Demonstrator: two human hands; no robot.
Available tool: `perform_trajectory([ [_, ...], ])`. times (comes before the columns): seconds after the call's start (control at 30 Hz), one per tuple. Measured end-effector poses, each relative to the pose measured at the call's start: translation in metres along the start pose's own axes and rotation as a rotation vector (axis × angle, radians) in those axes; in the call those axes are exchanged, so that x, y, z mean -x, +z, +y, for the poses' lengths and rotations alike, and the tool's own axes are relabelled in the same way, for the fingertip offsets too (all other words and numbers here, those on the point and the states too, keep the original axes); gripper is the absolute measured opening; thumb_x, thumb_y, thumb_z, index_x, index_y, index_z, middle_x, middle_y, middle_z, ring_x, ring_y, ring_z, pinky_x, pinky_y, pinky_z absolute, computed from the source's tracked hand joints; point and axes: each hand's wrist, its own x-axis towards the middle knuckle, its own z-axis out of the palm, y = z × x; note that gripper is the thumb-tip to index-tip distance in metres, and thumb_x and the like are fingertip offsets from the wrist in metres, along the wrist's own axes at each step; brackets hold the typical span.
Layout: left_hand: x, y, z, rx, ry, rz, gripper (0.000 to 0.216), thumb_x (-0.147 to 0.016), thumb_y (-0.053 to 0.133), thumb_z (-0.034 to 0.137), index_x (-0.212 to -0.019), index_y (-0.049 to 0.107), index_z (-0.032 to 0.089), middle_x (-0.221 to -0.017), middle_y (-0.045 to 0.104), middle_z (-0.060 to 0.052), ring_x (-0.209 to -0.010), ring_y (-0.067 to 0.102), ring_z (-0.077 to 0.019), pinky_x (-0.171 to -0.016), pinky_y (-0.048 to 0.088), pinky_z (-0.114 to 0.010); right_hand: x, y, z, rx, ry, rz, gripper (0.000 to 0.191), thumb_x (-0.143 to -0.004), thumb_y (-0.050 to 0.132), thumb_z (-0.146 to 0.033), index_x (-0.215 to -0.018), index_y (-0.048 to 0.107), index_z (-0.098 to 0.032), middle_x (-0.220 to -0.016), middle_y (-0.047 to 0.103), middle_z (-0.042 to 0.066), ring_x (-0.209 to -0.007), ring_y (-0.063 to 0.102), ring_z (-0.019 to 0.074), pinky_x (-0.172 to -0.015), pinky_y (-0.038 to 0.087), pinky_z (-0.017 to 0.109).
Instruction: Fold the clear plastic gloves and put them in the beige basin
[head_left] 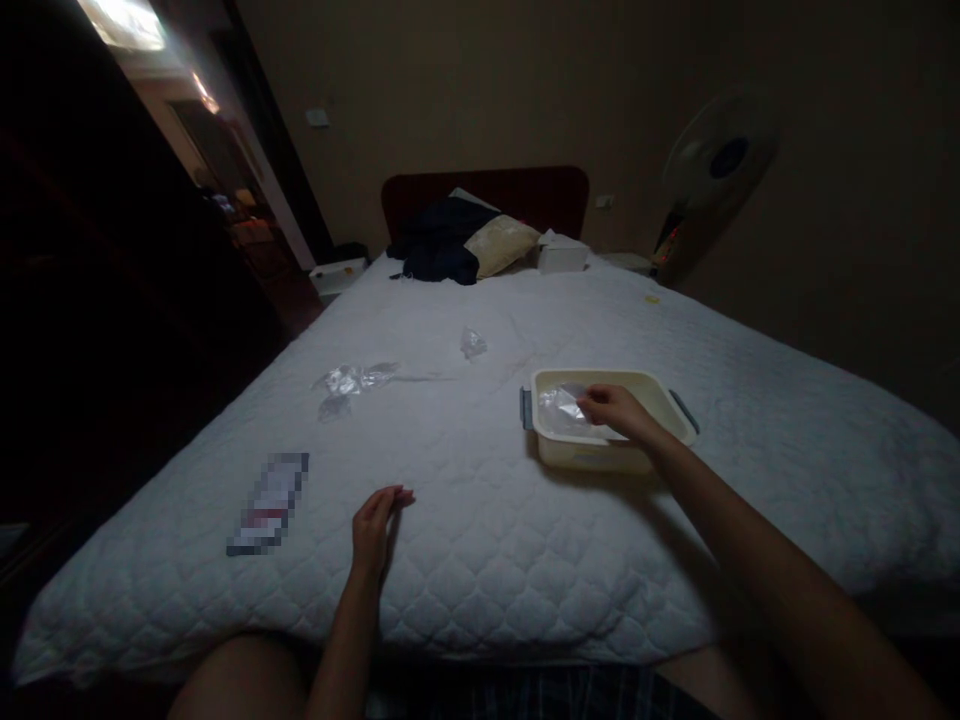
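Note:
My right hand [611, 408] reaches over a cream plastic storage box [592, 458] with grey side clips. Its fingers are closed in a pinch on a clear plastic bag [559, 405], which hangs inside the left part of the box. On the white quilted bedspread lies my left hand [375, 515], fingers loosely stretched to the right, with nothing seen in them. A blurred-out flat rectangular thing [270, 505] lies to its left. Farther back are crumpled clear plastic bags [352, 382] and a smaller clear bag [472, 342].
The bed [487, 590] fills the middle. At its head are a dark blue cloth [442, 240], a beige pillow [501, 245] and a white box [562, 255]. A small yellow thing [652, 299] lies at the far right. A fan [720, 155] stands beyond the bed's right side.

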Motion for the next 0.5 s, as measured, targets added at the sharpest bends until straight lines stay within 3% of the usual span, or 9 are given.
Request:
perform_trajectory([
  [0.13,0.002,0.001,0.003,-0.015,0.002,-0.007,0.035,-0.065,0.064,0.045,-0.080,0.063,0.013,-0.075,0.069,-0.008,-0.076,0.066,-0.0222,-0.080,0.049,-0.037,-0.011,0.021,0.004,-0.071,0.146,-0.007,0.016,-0.062,0.062,-0.027,-0.067,0.051,-0.017,-0.046,0.049,-0.004,-0.042,0.047,0.0103,-0.044,0.039,0.023],
  [0.27,0.002,0.001,0.002,-0.010,-0.002,-0.019,0.032,-0.067,0.063,0.043,-0.080,0.064,0.014,-0.076,0.069,-0.007,-0.077,0.066,-0.0213,-0.080,0.049,-0.035,-0.014,0.028,0.005,-0.017,0.245,0.045,0.025,-0.063,0.064,-0.019,-0.081,0.048,-0.019,-0.050,0.050,-0.006,-0.042,0.050,0.0108,-0.042,0.042,0.023],
  [0.37,0.001,0.000,0.001,-0.008,-0.003,-0.023,0.030,-0.068,0.063,0.042,-0.080,0.063,0.014,-0.076,0.069,-0.007,-0.077,0.066,-0.0212,-0.081,0.048,-0.035,-0.013,0.029,0.007,0.150,0.194,0.064,0.028,-0.065,0.064,-0.022,-0.086,0.045,-0.020,-0.058,0.052,-0.004,-0.045,0.052,0.0116,-0.042,0.042,0.023],
  [0.5,0.001,0.001,0.002,-0.041,0.006,-0.026,0.031,-0.068,0.062,0.042,-0.080,0.063,0.013,-0.076,0.069,-0.008,-0.078,0.066,-0.0222,-0.082,0.047,-0.037,-0.012,0.029,0.008,0.539,0.007,0.141,0.031,-0.059,0.069,-0.025,-0.082,0.048,-0.018,-0.076,0.056,0.003,-0.061,0.054,0.0139,-0.052,0.039,0.023],
])
